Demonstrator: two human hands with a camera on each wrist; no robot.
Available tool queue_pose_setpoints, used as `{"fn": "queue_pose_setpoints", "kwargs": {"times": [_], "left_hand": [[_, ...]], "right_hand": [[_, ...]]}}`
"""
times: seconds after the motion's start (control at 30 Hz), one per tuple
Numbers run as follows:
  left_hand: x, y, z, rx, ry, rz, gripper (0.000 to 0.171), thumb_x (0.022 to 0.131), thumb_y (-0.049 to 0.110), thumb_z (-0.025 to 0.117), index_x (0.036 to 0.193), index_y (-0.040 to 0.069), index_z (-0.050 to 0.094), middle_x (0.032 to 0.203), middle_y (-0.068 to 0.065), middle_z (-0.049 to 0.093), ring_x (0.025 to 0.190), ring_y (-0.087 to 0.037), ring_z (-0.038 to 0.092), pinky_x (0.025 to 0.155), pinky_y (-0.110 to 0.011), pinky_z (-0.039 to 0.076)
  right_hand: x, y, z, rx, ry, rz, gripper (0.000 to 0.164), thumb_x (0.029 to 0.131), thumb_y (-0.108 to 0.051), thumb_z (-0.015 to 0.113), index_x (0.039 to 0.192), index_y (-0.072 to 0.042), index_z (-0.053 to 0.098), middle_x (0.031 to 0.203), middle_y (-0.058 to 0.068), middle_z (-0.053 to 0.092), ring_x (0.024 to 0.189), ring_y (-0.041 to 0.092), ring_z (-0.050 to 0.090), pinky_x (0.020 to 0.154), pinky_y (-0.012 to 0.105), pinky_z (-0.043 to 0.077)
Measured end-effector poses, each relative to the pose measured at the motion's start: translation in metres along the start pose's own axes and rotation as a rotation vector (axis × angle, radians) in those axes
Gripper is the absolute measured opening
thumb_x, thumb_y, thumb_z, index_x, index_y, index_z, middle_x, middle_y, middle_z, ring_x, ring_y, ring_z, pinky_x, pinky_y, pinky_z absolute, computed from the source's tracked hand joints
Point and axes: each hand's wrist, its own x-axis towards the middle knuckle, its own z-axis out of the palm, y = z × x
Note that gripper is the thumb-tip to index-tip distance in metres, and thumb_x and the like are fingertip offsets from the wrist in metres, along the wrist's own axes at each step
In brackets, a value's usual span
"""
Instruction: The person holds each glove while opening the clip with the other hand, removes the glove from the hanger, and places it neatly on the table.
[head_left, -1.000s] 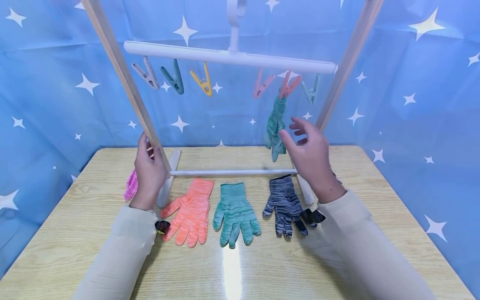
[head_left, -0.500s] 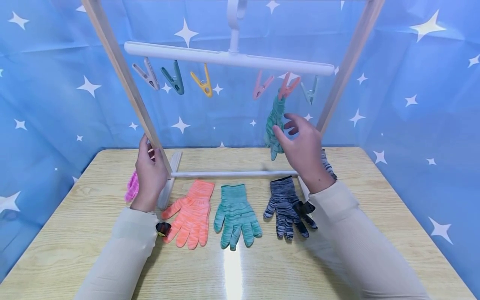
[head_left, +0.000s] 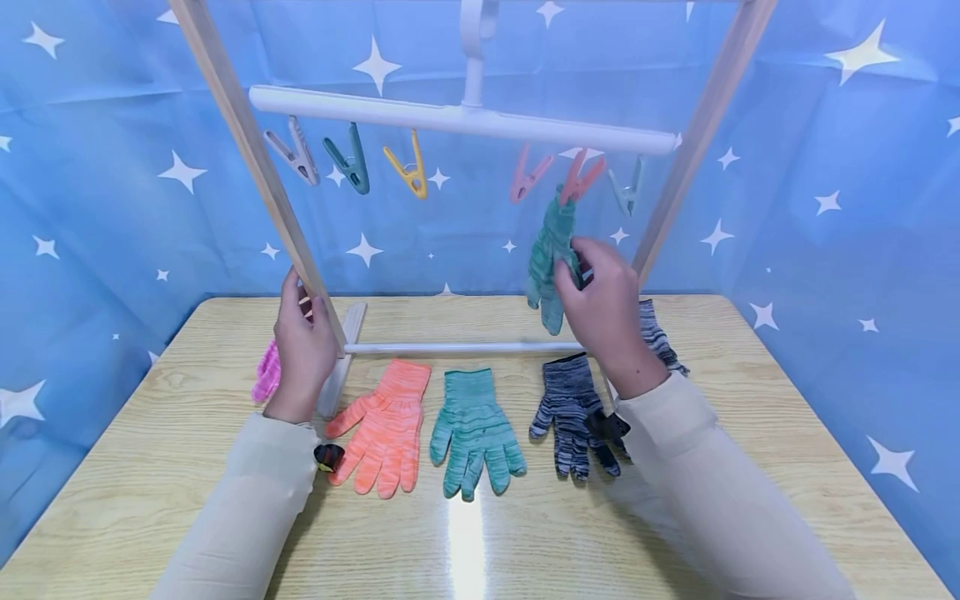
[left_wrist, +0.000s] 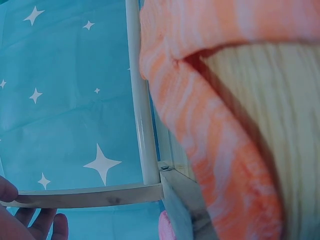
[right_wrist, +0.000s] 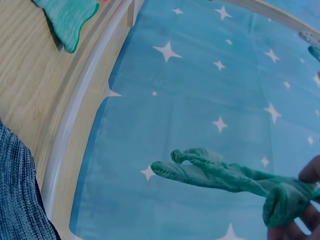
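A green knit glove (head_left: 553, 229) hangs by its cuff from a coral clothespin (head_left: 576, 182) under the white hanger bar (head_left: 390, 111). My right hand (head_left: 603, 304) pinches the glove's side between thumb and fingers. Seen from the right wrist, the glove (right_wrist: 215, 175) stretches away from my fingertips, its fingers bunched together. My left hand (head_left: 307, 354) holds the wooden upright (head_left: 266, 187) low on the left, thumb on one side and fingers on the other; the left wrist view shows this upright (left_wrist: 95, 197) too.
On the table lie an orange glove (head_left: 386, 429), another green glove (head_left: 476, 433) and a dark grey glove (head_left: 566, 408). Part of a pink glove (head_left: 266, 371) shows beside my left hand. Pale pink, yellow (head_left: 411, 171) and other clothespins hang from the bar. A white rod (head_left: 465, 347) crosses the frame's base.
My right hand has moved left to the hanging green glove and taken hold of it; the glove has turned to show more of its width. The left hand stays on the upright.
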Motion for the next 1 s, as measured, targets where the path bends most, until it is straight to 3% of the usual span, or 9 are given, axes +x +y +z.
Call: {"fn": "queue_pose_setpoints", "kwargs": {"times": [0.4,0.67,1.0], "left_hand": [[0.001,0.000,0.000,-0.001,-0.003,-0.001,0.053,0.108,0.012,0.036,0.157,0.029,0.028,0.141,-0.024,0.048,0.124,-0.037,0.054,0.102,-0.054,0.049],[0.000,0.000,-0.001,-0.005,-0.012,-0.012,0.053,0.108,0.013,0.037,0.157,0.031,0.028,0.142,-0.023,0.048,0.125,-0.036,0.053,0.103,-0.054,0.049],[0.000,0.000,0.000,-0.003,-0.008,-0.004,0.054,0.108,0.012,0.037,0.157,0.030,0.027,0.143,-0.023,0.048,0.125,-0.037,0.054,0.103,-0.054,0.049]], "right_hand": [[-0.013,-0.003,-0.002,0.068,0.036,-0.003,0.026,0.098,-0.014,0.060,0.118,0.000,0.070,0.102,0.015,0.071,0.073,0.021,0.062,0.061,0.018,0.046],[-0.022,-0.003,-0.002,0.069,0.025,0.037,0.028,0.098,-0.016,0.062,0.120,-0.002,0.070,0.105,0.015,0.070,0.073,0.022,0.063,0.061,0.018,0.045],[-0.031,-0.006,-0.002,0.106,0.070,0.015,0.026,0.097,-0.014,0.062,0.119,-0.002,0.071,0.104,0.014,0.072,0.076,0.018,0.062,0.066,0.021,0.048]]}}
